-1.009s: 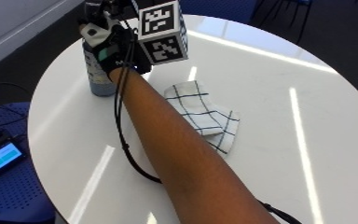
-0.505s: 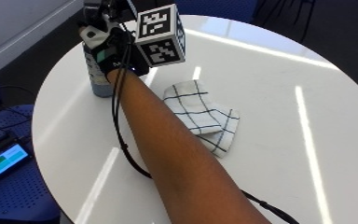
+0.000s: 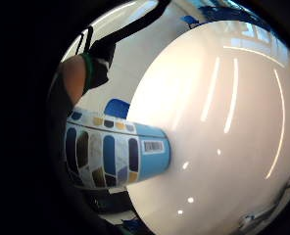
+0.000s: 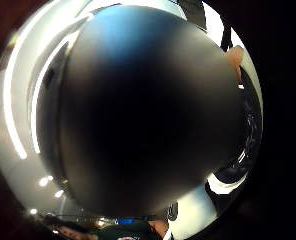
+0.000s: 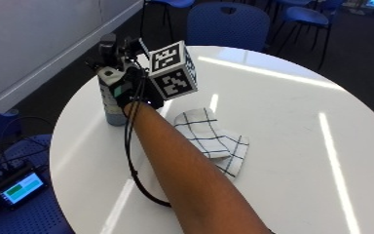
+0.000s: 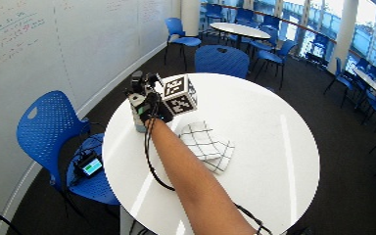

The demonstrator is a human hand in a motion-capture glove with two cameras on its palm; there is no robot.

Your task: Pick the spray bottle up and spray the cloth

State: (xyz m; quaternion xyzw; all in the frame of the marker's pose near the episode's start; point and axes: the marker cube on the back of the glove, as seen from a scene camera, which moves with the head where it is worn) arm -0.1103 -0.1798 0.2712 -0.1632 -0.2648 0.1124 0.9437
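The reaching-and-gripping step is judged to be in hand: the spray bottle point(image 5: 112, 100) is seen standing upright near the edge of the round white surface point(image 5: 290, 122), at about ten o'clock from the cloth point(image 5: 213, 141) in the outside view. The gloved right hand point(image 5: 130, 85) is set against the bottle's upper part, on the side facing the cloth. Whether the fingers are curled round the bottle or merely laid against it cannot be told; the glove and its fittings cover the contact. In the little-finger-side palm view the bottle's patterned blue body point(image 3: 118, 154) is shown close to the palm, its base resting on the surface. The thumb-side palm view is almost wholly filled by a dark rounded shape, presumably the bottle close to the lens.

The checked cloth is lying crumpled towards the middle of the surface, near the bottle but apart from it, partly crossed by the forearm.

Nothing is yet lifted. For the next move, a secure hold round the bottle with a finger at the trigger would be called for, then a lift, with the nozzle turned towards four o'clock, where the cloth lies.
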